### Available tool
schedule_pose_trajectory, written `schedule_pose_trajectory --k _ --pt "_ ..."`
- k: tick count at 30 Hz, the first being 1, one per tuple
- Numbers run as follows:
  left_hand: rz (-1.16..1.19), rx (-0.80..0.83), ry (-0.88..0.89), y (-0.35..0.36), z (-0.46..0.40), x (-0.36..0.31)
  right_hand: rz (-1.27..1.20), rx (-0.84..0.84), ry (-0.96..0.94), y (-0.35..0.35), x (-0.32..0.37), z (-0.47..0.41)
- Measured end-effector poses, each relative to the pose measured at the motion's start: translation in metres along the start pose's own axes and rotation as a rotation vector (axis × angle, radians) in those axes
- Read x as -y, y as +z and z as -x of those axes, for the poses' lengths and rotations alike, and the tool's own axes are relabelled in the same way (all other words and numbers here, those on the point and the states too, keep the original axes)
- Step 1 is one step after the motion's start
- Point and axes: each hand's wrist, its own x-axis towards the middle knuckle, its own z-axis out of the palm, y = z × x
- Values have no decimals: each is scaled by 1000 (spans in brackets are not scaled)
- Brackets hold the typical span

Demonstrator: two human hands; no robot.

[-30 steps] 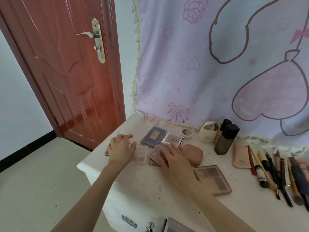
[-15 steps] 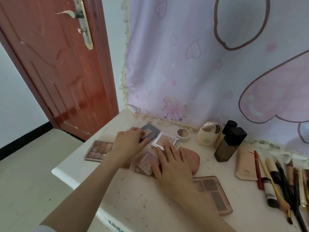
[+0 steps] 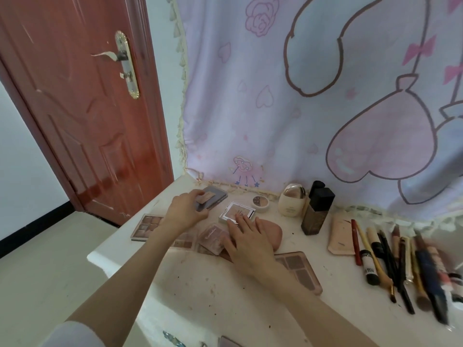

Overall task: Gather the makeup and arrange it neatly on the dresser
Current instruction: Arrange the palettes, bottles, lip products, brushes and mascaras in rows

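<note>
The makeup lies spread over the top of a white dresser (image 3: 225, 301), whose surface is smooth but stained with small brown spots. Near the back left corner there is a flat grey compact (image 3: 216, 198) with a small tan label on its lid; the left hand (image 3: 185, 211) grips it at its near edge, with the thumb and fingers curled around it. Just right of it lies a square white palette (image 3: 236, 211) with a beige pan inside, and the straight fingers of the right hand (image 3: 246, 242) rest on its near edge, the hand lying flat and relaxed. Under this hand is a small pink compact (image 3: 211, 237) with script on the lid, and beside the hand a rounded, matte pink sponge (image 3: 271, 232). I count two larger eyeshadow palettes with several brown pans: one (image 3: 146, 226) near the left edge of the dresser, one (image 3: 300, 270) close to the right forearm. Another small palette is partly hidden under the left wrist. Toward the back stand one small round pot (image 3: 260, 203), one cream rounded bottle (image 3: 292, 200) with a shiny top, and one brown square glass bottle (image 3: 316, 211) with a black cap. More to the right lies one flat peach pouch (image 3: 340, 234), then a row of thin pencils and brushes (image 3: 400, 261), too blurred to count exactly. Behind the dresser hangs a soft lilac cloth (image 3: 288, 108) with heart drawings and a fringe, and at the left is a glossy red-brown door (image 3: 82, 108).
</note>
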Motion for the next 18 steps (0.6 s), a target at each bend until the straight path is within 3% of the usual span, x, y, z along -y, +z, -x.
schedule_pose_trajectory --k 2,6,10,18 --pt "191 -53 -2 -10 18 -5 -198 -50 -7 -16 5 6" --pt "600 -20 73 -32 53 -21 -881 -129 163 -50 14 20" --pt "821 54 124 -49 80 -48 -1271 -177 158 -57 18 23" --pt "818 104 258 -70 101 -83 -1335 -300 -54 -99 23 37"
